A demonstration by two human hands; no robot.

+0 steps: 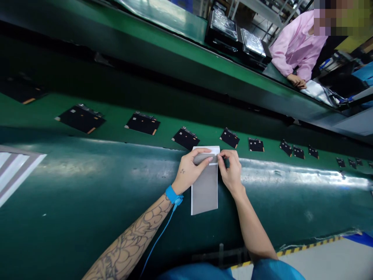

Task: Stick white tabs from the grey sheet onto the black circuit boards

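A grey rectangular sheet [204,190] with a white backing lies on the green work surface [87,202] in front of me. My left hand [190,169] rests on its upper left part, fingers pressed flat along the top edge. My right hand [230,169] pinches the sheet's top right corner between thumb and forefinger. A blue wrist strap [173,194] with a coiled cord sits on my left wrist.
Several dark circuit boards [142,123] ride in a row on the green conveyor belt [116,112] beyond my hands. A person in a pink coat [297,42] stands across the line at upper right. Shiny trays [224,23] sit at the back. Striped sheets [14,171] lie at far left.
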